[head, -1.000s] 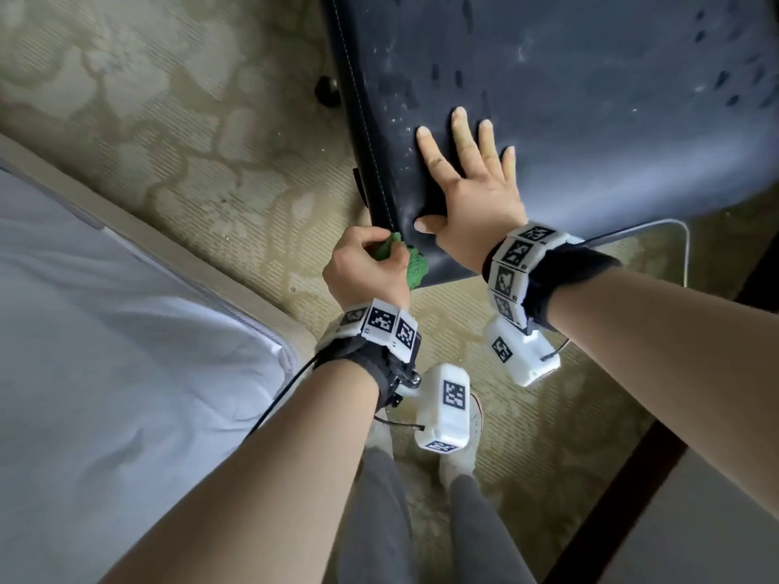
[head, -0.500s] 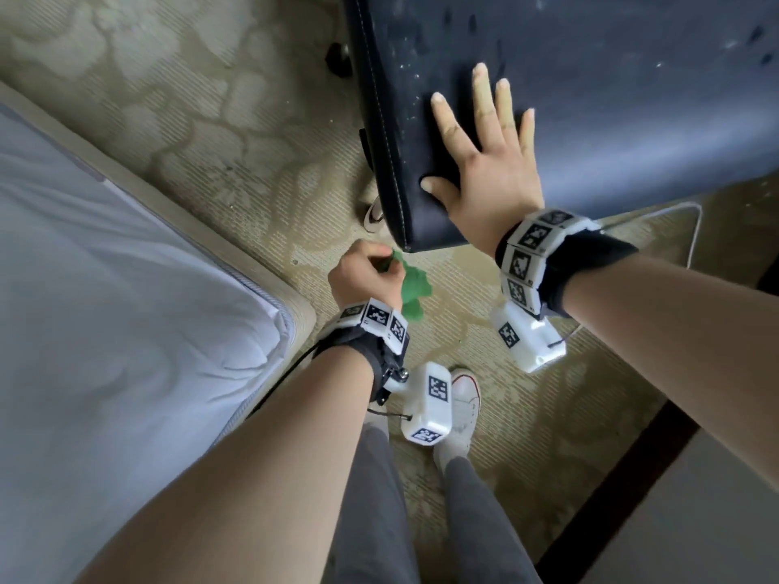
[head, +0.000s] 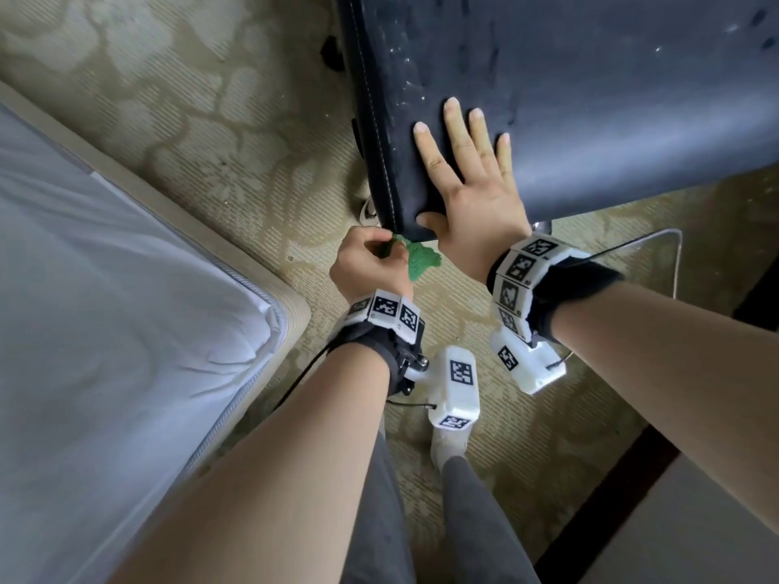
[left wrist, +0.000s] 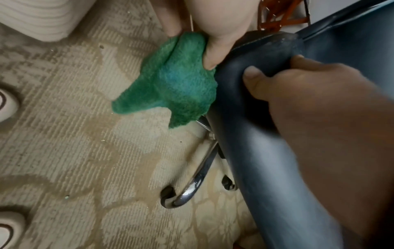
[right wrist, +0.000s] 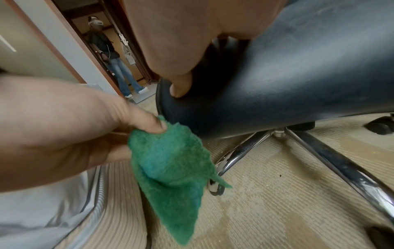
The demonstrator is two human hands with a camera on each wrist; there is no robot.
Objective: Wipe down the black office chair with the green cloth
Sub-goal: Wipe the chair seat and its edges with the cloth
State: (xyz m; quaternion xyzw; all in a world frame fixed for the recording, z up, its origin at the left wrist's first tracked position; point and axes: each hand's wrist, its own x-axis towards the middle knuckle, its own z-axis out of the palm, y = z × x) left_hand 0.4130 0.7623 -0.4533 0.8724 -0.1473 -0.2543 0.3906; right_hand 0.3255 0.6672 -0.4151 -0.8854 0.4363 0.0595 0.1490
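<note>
The black office chair's seat (head: 590, 99) fills the upper right of the head view, its near corner pointing at me. My right hand (head: 468, 179) lies flat on that corner with straight fingers, thumb (right wrist: 181, 86) hooked over the front edge. My left hand (head: 371, 263) is just below the corner and grips the green cloth (head: 421, 261), which hangs from its fingers against the seat's front edge (left wrist: 245, 94). From the right wrist, the cloth (right wrist: 172, 168) dangles below the seat (right wrist: 287, 75).
A bed with white sheet (head: 105, 330) stands close on the left. The chair's chrome legs (right wrist: 341, 165) and castors (left wrist: 168, 197) spread over patterned beige carpet (head: 210, 120). My shoes (head: 449, 448) stand below the hands. Another person (right wrist: 110, 55) stands in a far doorway.
My left hand dropped off the seat corner with the cloth, then came back up against the edge. My right hand stayed flat on the seat.
</note>
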